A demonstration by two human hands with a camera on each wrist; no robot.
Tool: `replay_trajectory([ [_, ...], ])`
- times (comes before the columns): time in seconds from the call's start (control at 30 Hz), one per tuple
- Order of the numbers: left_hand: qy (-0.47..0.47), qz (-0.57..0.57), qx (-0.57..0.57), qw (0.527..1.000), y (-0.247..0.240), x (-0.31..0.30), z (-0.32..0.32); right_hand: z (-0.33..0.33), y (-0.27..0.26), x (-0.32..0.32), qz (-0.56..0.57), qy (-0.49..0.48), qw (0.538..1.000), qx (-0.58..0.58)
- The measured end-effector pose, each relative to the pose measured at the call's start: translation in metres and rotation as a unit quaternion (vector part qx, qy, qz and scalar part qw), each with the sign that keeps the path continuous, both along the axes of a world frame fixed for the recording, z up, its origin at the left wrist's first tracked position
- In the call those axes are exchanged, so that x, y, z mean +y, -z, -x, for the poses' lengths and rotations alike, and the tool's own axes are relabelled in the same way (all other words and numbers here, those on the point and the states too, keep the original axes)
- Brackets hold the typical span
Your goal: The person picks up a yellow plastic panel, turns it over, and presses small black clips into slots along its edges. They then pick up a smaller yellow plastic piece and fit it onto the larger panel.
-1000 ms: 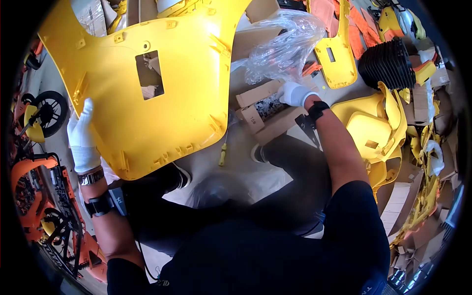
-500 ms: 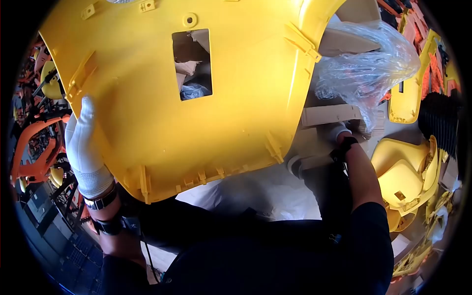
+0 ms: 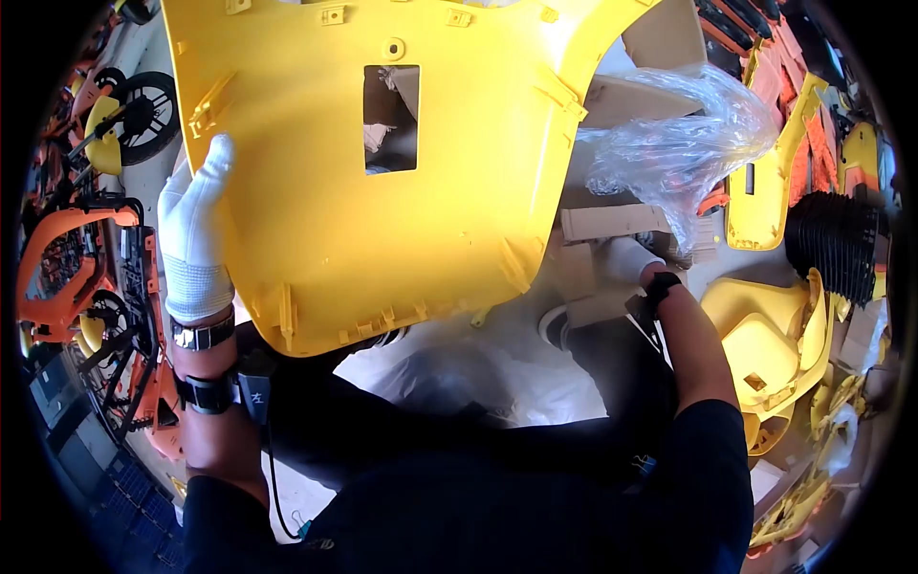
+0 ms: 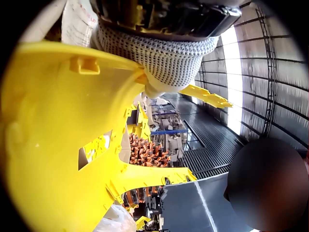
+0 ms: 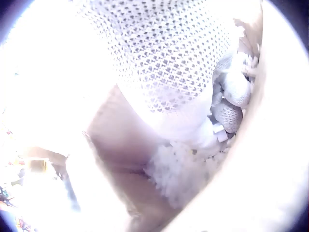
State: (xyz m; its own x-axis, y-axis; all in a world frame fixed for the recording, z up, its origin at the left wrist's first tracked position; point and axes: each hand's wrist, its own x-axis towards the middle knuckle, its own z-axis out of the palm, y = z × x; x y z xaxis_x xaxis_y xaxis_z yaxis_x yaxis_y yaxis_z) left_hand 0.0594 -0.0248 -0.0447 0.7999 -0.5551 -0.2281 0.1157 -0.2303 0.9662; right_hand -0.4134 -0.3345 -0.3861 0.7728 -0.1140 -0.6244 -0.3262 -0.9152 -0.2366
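A large yellow plastic body panel (image 3: 316,230) with a rectangular cutout fills the upper middle of the head view, its clip tabs facing me. My white-gloved left hand (image 3: 196,239) grips its left edge, thumb along the near face and the other fingers hidden behind. Down inside an open cardboard box (image 3: 612,222) is my gloved right hand (image 3: 631,260). In the right wrist view, bent fingers (image 5: 228,116) reach among many small whitish parts (image 5: 181,169), with one small white piece (image 5: 219,133) right by the fingertips. Whether they pinch it I cannot tell.
Clear plastic wrap (image 3: 679,134) lies beyond the box. At right are yellow shells (image 3: 760,344), a black ribbed part (image 3: 837,244) and another yellow panel (image 3: 765,210). Orange frames (image 3: 76,268) and a wheel (image 3: 148,115) stand at left. My legs flank plastic sheeting (image 3: 449,373).
The head view has shifted, so the panel sits further right and looks larger than a second ago. My right hand has gone deeper into the box; my left keeps its grip on the panel.
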Motion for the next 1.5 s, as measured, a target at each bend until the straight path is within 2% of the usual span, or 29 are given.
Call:
replay_trajectory([
  [0.07, 0.007, -0.01, 0.011, 1.0, 0.006, 0.005, -0.01, -0.038, -0.099, -0.001, -0.091, 0.091, 0.98, 0.149],
  [0.1, -0.003, -0.004, 0.0, 1.0, 0.004, 0.002, -0.005, -0.03, -0.111, -0.006, -0.104, 0.099, 0.986, 0.08],
  [0.2, 0.021, -0.011, -0.004, 1.0, 0.0, 0.002, -0.004, -0.074, -0.245, 0.014, -0.171, 0.327, 0.927, 0.065],
  [0.27, 0.015, -0.001, 0.023, 1.0, -0.001, -0.002, 0.002, -0.091, -0.287, 0.024, -0.173, 0.359, 0.915, -0.057],
  [0.33, 0.031, 0.03, 0.064, 0.997, -0.006, -0.007, 0.012, -0.128, -0.351, 0.054, -0.152, 0.326, 0.917, -0.171],
  [0.4, 0.032, 0.061, 0.087, 0.994, -0.008, -0.01, 0.019, -0.147, -0.371, 0.079, -0.154, 0.293, 0.909, -0.254],
  [0.43, 0.035, 0.068, 0.088, 0.993, -0.009, -0.011, 0.02, -0.151, -0.365, 0.087, -0.142, 0.278, 0.905, -0.288],
  [0.53, 0.045, 0.094, 0.092, 0.99, -0.009, -0.009, 0.022, -0.16, -0.352, 0.098, -0.078, 0.247, 0.926, -0.274],
  [0.63, 0.049, 0.114, 0.101, 0.987, -0.007, -0.002, 0.027, -0.16, -0.355, 0.097, -0.089, 0.258, 0.919, -0.284],
  [0.7, 0.041, 0.112, 0.114, 0.986, -0.01, 0.001, 0.031, -0.161, -0.367, 0.1, -0.149, 0.329, 0.887, -0.286],
  [0.77, 0.024, 0.102, 0.113, 0.988, -0.002, 0.001, 0.031, -0.157, -0.373, 0.101, -0.22, 0.38, 0.85, -0.29],
  [0.87, 0.019, 0.105, 0.1, 0.989, -0.001, -0.002, 0.03, -0.149, -0.363, 0.099, -0.399, 0.498, 0.687, -0.349],
  [0.97, 0.031, 0.103, 0.092, 0.99, -0.002, 0.0, 0.032, -0.15, -0.365, 0.088, -0.512, 0.49, 0.581, -0.401],
  [1.07, 0.029, 0.097, 0.087, 0.991, -0.002, 0.0, 0.031, -0.15, -0.359, 0.073, -0.495, 0.495, 0.593, -0.398],
  [1.3, 0.043, 0.085, 0.089, 0.991, 0.001, 0.0, 0.032, -0.142, -0.371, 0.059, -0.242, 0.5, 0.733, -0.392],
  [1.4, 0.057, 0.084, 0.086, 0.991, 0.005, -0.001, 0.03, -0.14, -0.366, 0.047, -0.19, 0.512, 0.774, -0.321],
  [1.5, 0.065, 0.083, 0.08, 0.991, 0.004, 0.0, 0.031, -0.141, -0.356, 0.045, -0.156, 0.452, 0.814, -0.329],
])
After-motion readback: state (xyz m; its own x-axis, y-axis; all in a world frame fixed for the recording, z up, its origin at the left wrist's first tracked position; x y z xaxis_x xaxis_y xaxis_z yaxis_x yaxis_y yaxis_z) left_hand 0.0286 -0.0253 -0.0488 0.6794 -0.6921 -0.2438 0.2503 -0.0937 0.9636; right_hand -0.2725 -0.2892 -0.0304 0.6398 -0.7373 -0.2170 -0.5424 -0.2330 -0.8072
